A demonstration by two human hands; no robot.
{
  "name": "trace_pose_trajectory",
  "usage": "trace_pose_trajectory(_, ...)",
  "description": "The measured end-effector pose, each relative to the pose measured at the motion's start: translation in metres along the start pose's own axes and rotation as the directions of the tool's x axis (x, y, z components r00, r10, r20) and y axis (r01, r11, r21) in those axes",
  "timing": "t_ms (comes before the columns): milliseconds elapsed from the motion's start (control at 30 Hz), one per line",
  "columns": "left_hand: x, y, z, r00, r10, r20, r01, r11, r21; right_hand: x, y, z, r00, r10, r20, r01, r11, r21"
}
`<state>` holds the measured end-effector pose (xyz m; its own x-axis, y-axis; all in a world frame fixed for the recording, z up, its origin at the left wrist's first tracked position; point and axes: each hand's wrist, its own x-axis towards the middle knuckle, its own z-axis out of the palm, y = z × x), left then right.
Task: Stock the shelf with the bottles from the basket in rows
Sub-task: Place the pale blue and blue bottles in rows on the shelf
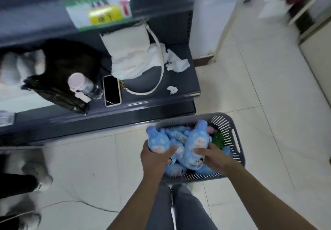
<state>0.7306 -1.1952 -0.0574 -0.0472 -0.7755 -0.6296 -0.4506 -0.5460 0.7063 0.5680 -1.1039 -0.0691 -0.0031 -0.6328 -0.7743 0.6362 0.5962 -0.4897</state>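
Though blurred, 1 basket (226,122), 2 gripped bottles (159,143) (196,145)

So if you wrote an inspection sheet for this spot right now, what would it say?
Surface: dark grey shelf, no stocked bottles seen on it.
Job's things: grey basket, apparently on the floor, holding more blue bottles and something green.
Clutter: black bag, white bag, phone, pink-capped bottle and crumpled tissues on the shelf.
Hands: left hand grips first blue bottle; right hand grips second blue bottle, both over the basket.
Cables: thin dark line on the floor, possibly a cable.
Surroundings: pale tiled floor; another person's shoes at left.
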Motion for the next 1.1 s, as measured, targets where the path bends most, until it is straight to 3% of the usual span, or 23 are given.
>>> trace_pose_trajectory(67, -0.020, 0.028, -0.028, 0.998, 0.068, -0.004, -0.068, 0.996, -0.057, -0.024, -0.016, 0.033, 0.998, -0.030, 0.056, 0.027, 0.998, 0.053)
trace_pose_trajectory(267, -0.061, 0.101, -0.110, 0.957, 0.252, -0.143, -0.274, 0.946, -0.172, -0.076, -0.078, 0.130, 0.968, -0.174, 0.180, 0.224, 0.923, -0.313)
trace_pose_trajectory(433, -0.076, 0.154, -0.186, 0.879, 0.386, -0.281, -0.443, 0.878, -0.181, -0.105, -0.131, 0.225, 0.866, -0.295, 0.403, 0.458, 0.792, -0.403)
trace_pose_trajectory(600, -0.060, 0.179, -0.273, 0.791, 0.427, -0.438, -0.532, 0.834, -0.148, -0.105, -0.155, 0.316, 0.791, -0.403, 0.460, 0.601, 0.649, -0.466)
trace_pose_trajectory(833, -0.019, 0.226, -0.420, 0.741, 0.482, -0.468, -0.588, 0.802, -0.104, -0.056, -0.174, 0.463, 0.673, -0.597, 0.437, 0.735, 0.469, -0.490)
trace_pose_trajectory(1000, 0.014, 0.237, -0.506, 0.671, 0.540, -0.508, -0.672, 0.732, -0.111, -0.019, -0.185, 0.570, 0.625, -0.659, 0.418, 0.773, 0.450, -0.447)
trace_pose_trajectory(1100, 0.038, 0.246, -0.536, 0.665, 0.543, -0.512, -0.693, 0.704, -0.154, 0.008, -0.198, 0.619, 0.609, -0.709, 0.356, 0.778, 0.445, -0.444)
